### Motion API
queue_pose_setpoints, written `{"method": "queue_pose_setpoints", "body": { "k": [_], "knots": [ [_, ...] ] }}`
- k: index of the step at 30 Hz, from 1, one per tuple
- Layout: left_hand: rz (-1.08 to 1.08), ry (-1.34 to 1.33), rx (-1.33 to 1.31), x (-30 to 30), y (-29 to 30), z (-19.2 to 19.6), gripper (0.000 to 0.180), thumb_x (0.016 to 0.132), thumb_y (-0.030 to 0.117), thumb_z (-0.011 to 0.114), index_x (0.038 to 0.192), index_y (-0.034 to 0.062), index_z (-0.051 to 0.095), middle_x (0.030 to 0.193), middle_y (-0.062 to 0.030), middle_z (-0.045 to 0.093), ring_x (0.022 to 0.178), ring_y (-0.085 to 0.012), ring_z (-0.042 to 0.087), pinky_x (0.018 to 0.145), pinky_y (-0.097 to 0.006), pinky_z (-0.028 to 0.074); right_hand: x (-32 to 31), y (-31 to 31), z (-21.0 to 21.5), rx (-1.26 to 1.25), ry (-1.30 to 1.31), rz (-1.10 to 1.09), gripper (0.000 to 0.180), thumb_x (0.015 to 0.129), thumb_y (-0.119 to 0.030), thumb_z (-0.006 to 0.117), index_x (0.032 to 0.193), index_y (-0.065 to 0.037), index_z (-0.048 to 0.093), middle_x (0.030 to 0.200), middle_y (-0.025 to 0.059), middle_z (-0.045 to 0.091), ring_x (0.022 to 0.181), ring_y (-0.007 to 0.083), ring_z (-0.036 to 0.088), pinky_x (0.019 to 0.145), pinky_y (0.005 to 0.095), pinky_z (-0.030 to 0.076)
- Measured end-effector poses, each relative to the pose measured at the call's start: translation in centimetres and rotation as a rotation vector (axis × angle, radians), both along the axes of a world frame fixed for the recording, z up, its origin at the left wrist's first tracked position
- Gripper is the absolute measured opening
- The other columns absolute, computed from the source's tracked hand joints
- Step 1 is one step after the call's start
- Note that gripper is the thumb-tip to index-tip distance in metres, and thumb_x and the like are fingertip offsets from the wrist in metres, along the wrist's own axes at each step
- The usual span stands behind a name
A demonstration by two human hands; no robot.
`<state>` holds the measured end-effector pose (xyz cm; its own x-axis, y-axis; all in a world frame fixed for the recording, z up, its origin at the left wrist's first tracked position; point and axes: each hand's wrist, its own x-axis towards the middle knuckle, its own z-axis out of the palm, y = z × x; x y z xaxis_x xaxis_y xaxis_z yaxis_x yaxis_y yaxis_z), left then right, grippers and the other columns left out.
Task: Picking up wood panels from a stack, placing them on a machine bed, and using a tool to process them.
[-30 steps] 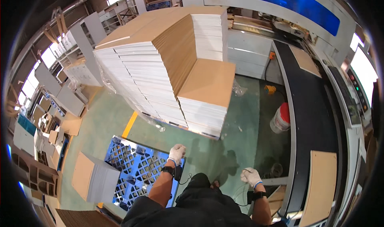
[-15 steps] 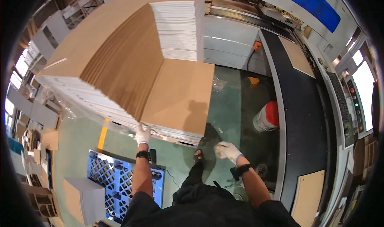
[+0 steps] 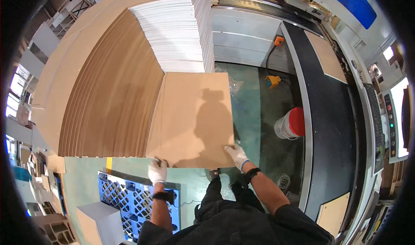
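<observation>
A flat brown board [image 3: 190, 119] lies in the low part of a tall stack, its near edge facing me. My left hand [image 3: 158, 171], in a white glove, is closed on that edge close to its left corner. At the right corner my right hand [image 3: 237, 157], gloved too, grips the board's side with fingers bent over it. What the fingers do underneath is hidden. Left of the board rise tall piled boards [image 3: 108, 93] with brown faces. Behind it stand more piled boards with white edges [image 3: 177, 37]. I cannot tell whether the held board is raised.
A blue plastic pallet [image 3: 129, 202] lies at the lower left, beside a grey-white box-like block [image 3: 101, 223]. To the right stand a red-lidded bucket [image 3: 290, 124] and a long black machine bed [image 3: 326, 124] carrying boards. An orange plug [image 3: 272, 81] lies on the floor.
My right hand has come from free air onto the board's right corner. The left hand remains at the near left corner. The view has shifted, and the stack's near side is now hidden.
</observation>
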<state>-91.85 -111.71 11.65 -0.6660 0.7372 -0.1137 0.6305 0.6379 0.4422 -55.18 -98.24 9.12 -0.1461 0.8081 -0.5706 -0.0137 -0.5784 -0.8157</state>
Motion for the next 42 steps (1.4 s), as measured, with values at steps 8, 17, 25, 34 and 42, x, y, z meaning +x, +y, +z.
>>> {"method": "queue_pose_setpoints", "body": {
  "k": [8,17,25,34,42],
  "knots": [
    [0.234,-1.297,0.000,9.6,-2.2,2.1,0.047,0.097,0.047,0.068,0.101,0.0001,0.067,0.094,-0.0077,0.073,0.071,-0.0136,0.063,0.062,-0.035,0.051,13.8,2.0,7.9,0.108,-0.054,0.079,0.031,0.099,-0.019,0.067,0.123,0.001,0.069,0.109,0.0045,0.074,0.099,0.0125,0.066,0.088,0.0305,0.054],
    [-1.132,-0.273,0.116,20.4,4.9,4.6,0.031,0.098,0.012,0.065,0.128,0.0044,0.066,0.104,-0.0123,0.069,0.094,-0.0240,0.069,0.083,-0.033,0.055,31.7,0.5,17.0,0.407,-0.165,0.011,0.039,0.093,-0.031,0.078,0.112,0.002,0.070,0.094,0.0006,0.067,0.090,0.0105,0.060,0.080,0.0303,0.052],
    [-0.623,-2.274,-0.072,25.5,24.7,8.4,0.050,0.099,0.010,0.061,0.147,0.0052,0.046,0.131,-0.0117,0.064,0.120,-0.0302,0.064,0.099,-0.046,0.057,43.3,8.9,23.6,0.536,-0.029,0.021,0.056,0.092,-0.035,0.082,0.128,0.004,0.065,0.112,0.0037,0.072,0.103,0.0123,0.063,0.091,0.0334,0.054],
    [-0.304,-1.813,0.343,39.0,42.4,17.7,0.030,0.102,0.024,0.047,0.074,0.0151,0.057,0.044,0.0112,0.032,0.037,-0.0055,0.038,0.044,-0.022,0.040,49.8,26.0,21.5,0.717,-0.427,-0.020,0.049,0.099,-0.049,0.067,0.113,-0.002,0.067,0.098,0.0036,0.068,0.097,0.0169,0.065,0.087,0.0358,0.053],
    [-0.247,-2.114,0.233,34.7,61.1,8.8,0.019,0.099,0.016,0.049,0.109,0.0022,0.059,0.092,-0.0088,0.061,0.071,-0.0211,0.060,0.064,-0.035,0.055,54.9,47.7,18.2,0.496,-1.406,0.078,0.089,0.079,-0.055,0.080,0.144,-0.002,0.050,0.141,0.0242,0.055,0.136,0.0423,0.048,0.115,0.0483,0.038]
  ]
}}
